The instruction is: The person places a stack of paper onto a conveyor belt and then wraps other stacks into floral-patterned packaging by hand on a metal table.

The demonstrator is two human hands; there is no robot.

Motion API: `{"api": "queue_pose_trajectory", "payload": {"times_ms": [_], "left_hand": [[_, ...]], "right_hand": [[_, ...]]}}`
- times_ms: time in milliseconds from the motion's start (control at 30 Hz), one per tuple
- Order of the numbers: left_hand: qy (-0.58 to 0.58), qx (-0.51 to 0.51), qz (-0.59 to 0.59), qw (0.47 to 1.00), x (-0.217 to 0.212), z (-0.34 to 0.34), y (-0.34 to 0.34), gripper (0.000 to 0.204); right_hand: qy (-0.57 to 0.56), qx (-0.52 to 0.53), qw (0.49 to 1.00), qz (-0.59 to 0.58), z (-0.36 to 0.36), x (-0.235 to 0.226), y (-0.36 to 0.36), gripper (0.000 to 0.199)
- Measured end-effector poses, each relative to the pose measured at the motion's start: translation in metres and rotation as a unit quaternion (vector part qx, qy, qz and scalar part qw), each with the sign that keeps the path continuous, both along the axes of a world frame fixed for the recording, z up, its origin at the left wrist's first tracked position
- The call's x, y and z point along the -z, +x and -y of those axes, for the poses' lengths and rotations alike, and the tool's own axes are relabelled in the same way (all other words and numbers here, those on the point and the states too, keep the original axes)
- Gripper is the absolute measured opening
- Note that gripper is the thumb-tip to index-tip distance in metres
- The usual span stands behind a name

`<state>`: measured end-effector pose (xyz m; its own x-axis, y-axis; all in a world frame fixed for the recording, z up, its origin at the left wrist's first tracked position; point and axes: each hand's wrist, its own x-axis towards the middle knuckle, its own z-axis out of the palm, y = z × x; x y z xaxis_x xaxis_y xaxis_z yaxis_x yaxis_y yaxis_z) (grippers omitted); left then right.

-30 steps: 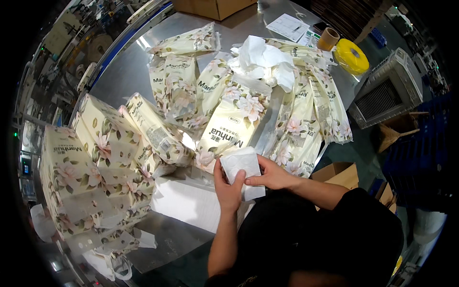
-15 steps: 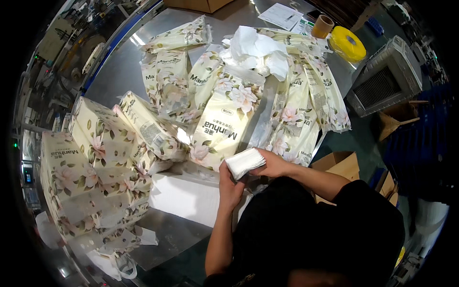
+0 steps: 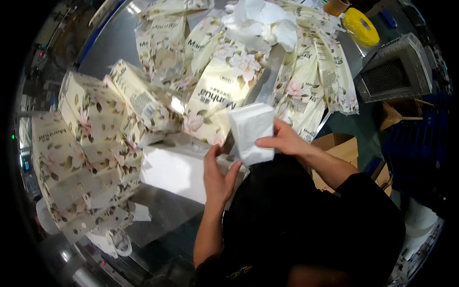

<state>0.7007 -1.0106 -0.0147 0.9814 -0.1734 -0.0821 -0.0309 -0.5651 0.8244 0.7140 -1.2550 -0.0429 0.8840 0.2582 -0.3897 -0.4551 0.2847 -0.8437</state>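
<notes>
A stack of folded white tissues (image 3: 252, 131) stands tilted in my right hand (image 3: 289, 139), with the thumb across its face. My left hand (image 3: 219, 179) is open, thumb and fingers apart, at the end of a long white tissue block (image 3: 174, 173). Whether its fingertips touch that block or the clear wrapping around it, I cannot tell. Just beyond the hands lies a cream floral plastic package (image 3: 213, 100). The block's right end is partly hidden by my left hand.
Filled floral packs (image 3: 98, 115) stand at the left. Flat floral bags (image 3: 306, 81) lie at the right, and crumpled white tissue (image 3: 260, 21) sits at the back. A yellow roll (image 3: 361, 27) is at the far right. An open cardboard box (image 3: 337, 148) stands beside my right forearm.
The tissue stack was between both hands. My left hand has let go and opened, while my right hand has turned the stack upright. The whole view has shifted slightly.
</notes>
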Motion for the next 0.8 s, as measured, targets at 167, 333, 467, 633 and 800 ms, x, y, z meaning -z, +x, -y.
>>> {"api": "queue_pose_trajectory", "payload": {"times_ms": [167,333,467,633,800], "left_hand": [[0.242,0.136,0.071,0.958,0.007,-0.041,-0.061,0.072],[0.252,0.255,0.076,0.931,0.014,-0.042,-0.054,0.065],[0.259,0.329,0.049,0.907,0.009,-0.05,-0.045,0.07],[0.287,0.263,0.094,0.916,0.034,-0.051,-0.036,0.076],[0.274,0.244,0.119,0.923,0.037,-0.043,-0.023,0.089]], "right_hand": [[-0.241,-0.193,0.929,0.203,0.038,-0.027,0.0,0.054],[-0.313,-0.326,0.844,0.29,0.025,-0.028,0.006,0.054],[-0.346,-0.347,0.82,0.294,0.018,-0.034,0.012,0.053],[-0.385,-0.351,0.775,0.357,0.014,-0.052,0.013,0.052],[-0.44,-0.366,0.559,0.6,-0.013,-0.05,-0.006,0.027]]}}
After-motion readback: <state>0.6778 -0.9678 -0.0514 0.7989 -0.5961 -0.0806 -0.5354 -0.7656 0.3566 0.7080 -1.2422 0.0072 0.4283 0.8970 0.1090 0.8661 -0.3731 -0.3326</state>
